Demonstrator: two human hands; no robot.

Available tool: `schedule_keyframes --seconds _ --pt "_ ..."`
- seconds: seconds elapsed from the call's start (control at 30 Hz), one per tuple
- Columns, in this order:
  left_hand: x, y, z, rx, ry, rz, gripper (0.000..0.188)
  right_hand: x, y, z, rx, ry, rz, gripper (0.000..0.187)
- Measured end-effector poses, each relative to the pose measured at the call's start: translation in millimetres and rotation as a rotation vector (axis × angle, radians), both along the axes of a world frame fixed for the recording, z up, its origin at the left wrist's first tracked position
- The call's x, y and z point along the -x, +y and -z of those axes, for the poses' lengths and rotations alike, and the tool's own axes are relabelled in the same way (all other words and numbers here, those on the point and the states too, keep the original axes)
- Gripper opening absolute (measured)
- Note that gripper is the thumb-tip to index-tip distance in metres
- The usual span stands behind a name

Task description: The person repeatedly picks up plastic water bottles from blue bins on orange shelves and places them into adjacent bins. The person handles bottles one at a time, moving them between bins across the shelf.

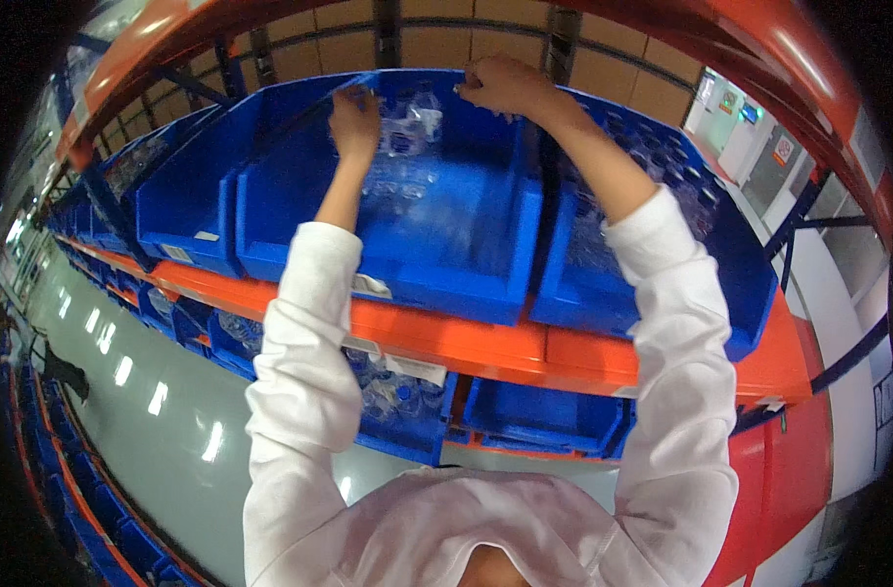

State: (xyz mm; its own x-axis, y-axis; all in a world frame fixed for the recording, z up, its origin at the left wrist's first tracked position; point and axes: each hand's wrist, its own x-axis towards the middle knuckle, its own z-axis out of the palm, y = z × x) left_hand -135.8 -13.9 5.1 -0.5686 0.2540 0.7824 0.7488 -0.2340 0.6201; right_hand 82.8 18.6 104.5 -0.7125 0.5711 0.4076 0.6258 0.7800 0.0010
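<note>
Both my arms, in white sleeves, reach up into a wide blue bin (446,254) on the shelf. My left hand (356,122) is at the bin's back left, its fingers curled beside some clear plastic bottles (412,127). The bottles have pale labels and sit against the back wall. What the left fingers hold, if anything, is hidden. My right hand (505,86) is at the bin's back rim, farther right, with its fingers bent and closed. Whatever lies in its fingers is too small to make out.
An orange shelf beam (446,338) runs under the bins. To the right stands a blue bin (603,313) with many clear bottles; another blue bin (182,210) stands left. Lower bins hold bottles (397,399). An orange beam (759,59) arches overhead, with brown cartons (427,44) behind.
</note>
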Motion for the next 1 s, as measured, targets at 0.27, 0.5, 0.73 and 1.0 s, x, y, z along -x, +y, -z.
schedule_keyframes --seconds 0.27,0.5,0.73,1.0 --pt "41 60 63 0.419 0.18 0.065 0.055 110 60 11 0.202 -0.049 0.123 0.06" --pt "5 49 65 0.627 0.222 0.147 0.084 123 93 38 0.028 -0.197 0.037 0.051" --pt "-4 26 42 0.479 0.197 0.363 0.08 77 46 -9 0.242 -0.124 -0.039 0.043" --pt "-121 -57 -31 0.038 0.49 0.173 0.067 -88 5 -61 -0.006 0.004 -0.404 0.041"
